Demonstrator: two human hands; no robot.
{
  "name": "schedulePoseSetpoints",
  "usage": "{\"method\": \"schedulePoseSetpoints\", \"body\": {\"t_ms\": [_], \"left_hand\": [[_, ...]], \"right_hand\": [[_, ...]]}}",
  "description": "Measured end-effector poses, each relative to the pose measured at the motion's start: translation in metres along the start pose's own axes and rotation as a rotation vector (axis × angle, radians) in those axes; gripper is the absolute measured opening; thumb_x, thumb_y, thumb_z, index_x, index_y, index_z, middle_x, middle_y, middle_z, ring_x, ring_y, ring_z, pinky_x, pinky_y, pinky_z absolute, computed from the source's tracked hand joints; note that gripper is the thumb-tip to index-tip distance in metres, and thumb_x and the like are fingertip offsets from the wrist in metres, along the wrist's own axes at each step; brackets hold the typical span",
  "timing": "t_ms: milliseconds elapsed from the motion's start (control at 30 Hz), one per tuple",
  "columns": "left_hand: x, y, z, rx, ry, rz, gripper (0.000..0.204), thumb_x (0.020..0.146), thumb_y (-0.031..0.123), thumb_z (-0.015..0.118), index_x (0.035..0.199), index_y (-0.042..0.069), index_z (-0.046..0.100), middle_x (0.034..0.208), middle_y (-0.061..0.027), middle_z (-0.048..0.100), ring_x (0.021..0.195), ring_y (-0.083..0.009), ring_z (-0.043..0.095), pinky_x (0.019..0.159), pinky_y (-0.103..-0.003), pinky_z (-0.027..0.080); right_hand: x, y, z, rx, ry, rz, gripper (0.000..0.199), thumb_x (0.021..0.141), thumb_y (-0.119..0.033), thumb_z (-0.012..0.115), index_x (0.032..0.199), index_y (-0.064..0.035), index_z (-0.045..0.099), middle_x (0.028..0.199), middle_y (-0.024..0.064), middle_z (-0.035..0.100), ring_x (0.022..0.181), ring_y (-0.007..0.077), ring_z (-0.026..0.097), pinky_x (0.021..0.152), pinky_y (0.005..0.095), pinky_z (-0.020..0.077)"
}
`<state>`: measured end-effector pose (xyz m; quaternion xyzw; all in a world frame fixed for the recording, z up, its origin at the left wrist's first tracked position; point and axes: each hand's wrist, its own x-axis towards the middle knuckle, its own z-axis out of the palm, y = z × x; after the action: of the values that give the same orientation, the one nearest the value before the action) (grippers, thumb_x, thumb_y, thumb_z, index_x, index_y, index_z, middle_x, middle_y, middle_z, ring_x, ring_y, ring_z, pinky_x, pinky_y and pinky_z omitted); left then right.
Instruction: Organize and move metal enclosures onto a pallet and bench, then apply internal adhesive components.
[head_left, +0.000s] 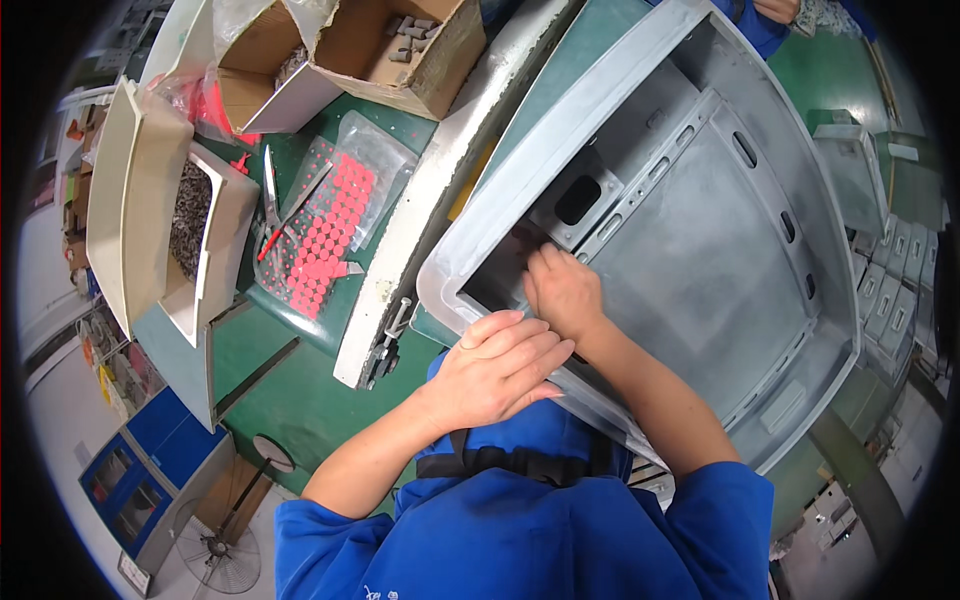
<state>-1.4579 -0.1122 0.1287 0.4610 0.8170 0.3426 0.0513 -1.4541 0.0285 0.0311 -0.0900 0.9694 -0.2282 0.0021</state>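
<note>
A large grey shell, a moulded housing with a raised rim and slotted inner rails, lies tilted in front of me with its hollow side up. My left hand rests at its near left corner, fingers stretched out side by side over the rim. Inside that corner is my right hand, close to a bracket with a dark oval opening. Its fingers are bent and drawn together against the inner wall. Their tips are partly hidden, so what they hold cannot be made out.
Left of the shell runs a worn white beam with a bolt at its end. Beyond it lie scissors, a sheet of round pink stickers, a cardboard box of grey plugs and a white bin of small parts. Another person's hand shows at the top.
</note>
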Motion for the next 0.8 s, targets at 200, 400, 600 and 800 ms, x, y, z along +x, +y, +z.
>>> {"method": "schedulePoseSetpoints", "body": {"t_ms": [200, 400, 600, 800], "left_hand": [[0.001, 0.001, -0.001, 0.002, 0.009, 0.001, 0.037, 0.072, 0.03, 0.057, 0.099, 0.005, 0.055, 0.092, -0.0037, 0.055, 0.089, -0.0172, 0.05, 0.085, -0.033, 0.032], [-0.001, -0.001, 0.001, 0.005, 0.022, 0.008, 0.037, 0.073, 0.031, 0.056, 0.099, 0.005, 0.055, 0.092, -0.0042, 0.055, 0.09, -0.0173, 0.051, 0.084, -0.033, 0.032], [-0.001, 0.0, 0.001, 0.012, 0.034, 0.01, 0.036, 0.073, 0.03, 0.056, 0.099, 0.005, 0.055, 0.092, -0.0043, 0.054, 0.089, -0.0173, 0.051, 0.084, -0.033, 0.032], [-0.002, 0.0, 0.001, 0.017, 0.028, -0.001, 0.036, 0.073, 0.03, 0.056, 0.099, 0.006, 0.055, 0.092, -0.0043, 0.054, 0.09, -0.0173, 0.05, 0.084, -0.033, 0.033]], "right_hand": [[-0.002, 0.0, 0.003, -0.103, -0.003, -0.067, 0.007, 0.064, -0.012, 0.054, 0.068, -0.0084, 0.049, 0.068, 0.0044, 0.044, 0.06, 0.0199, 0.049, 0.047, 0.0296, 0.0438], [0.004, -0.006, 0.004, -0.226, -0.192, -0.154, 0.011, 0.064, -0.015, 0.051, 0.073, -0.0088, 0.054, 0.075, 0.0052, 0.048, 0.068, 0.0197, 0.049, 0.052, 0.0294, 0.0437], [0.004, -0.006, 0.007, -0.305, -0.275, -0.181, 0.013, 0.065, -0.017, 0.05, 0.073, -0.0092, 0.056, 0.081, 0.0062, 0.05, 0.074, 0.0203, 0.049, 0.057, 0.0299, 0.0424], [0.005, -0.009, 0.01, -0.289, -0.277, -0.136, 0.012, 0.064, -0.018, 0.05, 0.07, -0.0097, 0.057, 0.083, 0.0066, 0.05, 0.076, 0.0201, 0.048, 0.058, 0.0308, 0.0405]]}}
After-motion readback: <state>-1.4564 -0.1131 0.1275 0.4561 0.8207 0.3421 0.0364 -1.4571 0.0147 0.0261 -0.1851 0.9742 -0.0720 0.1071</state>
